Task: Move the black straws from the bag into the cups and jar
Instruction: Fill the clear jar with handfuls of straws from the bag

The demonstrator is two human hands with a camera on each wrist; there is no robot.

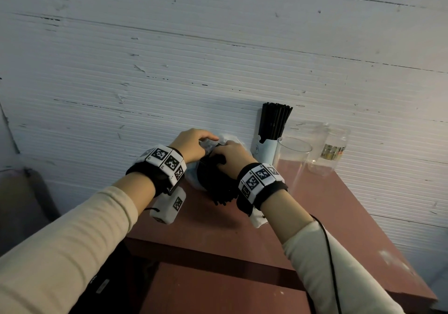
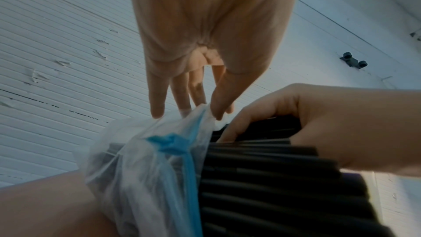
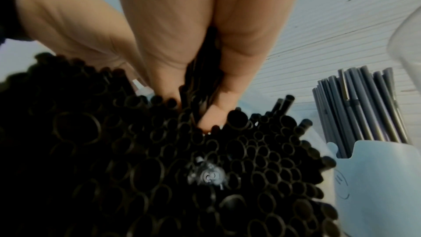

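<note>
the bag (image 2: 145, 165) is held near the left end of the table (image 1: 242, 253), its mouth turned toward the person, and the straws (image 2: 262, 172) are seen jutting from it as a thick black bundle whose long axis runs from the bag out toward the right wrist. the bag's edge is pinched between thumb and forefinger of the left hand (image 1: 191, 144), the other fingers left straight. the right hand (image 1: 230, 156) is set directly on the bundle: in the right wrist view a small sheaf is clamped between thumb and fingers, the tips pushed in among the open straw ends. just right of the bag a pale blue cup (image 1: 264, 147) is already stocked with straws standing upright; a clear cup (image 1: 292, 163) stands beside it, empty as far as can be seen, and a second clear cup (image 1: 312, 139) and the jar (image 1: 333, 149) lie further right, against the wall. the right hand is judged the nearer to these, so the sheaf would have to be drawn out along its length, then turned upright before it is lowered into a cup.
</note>
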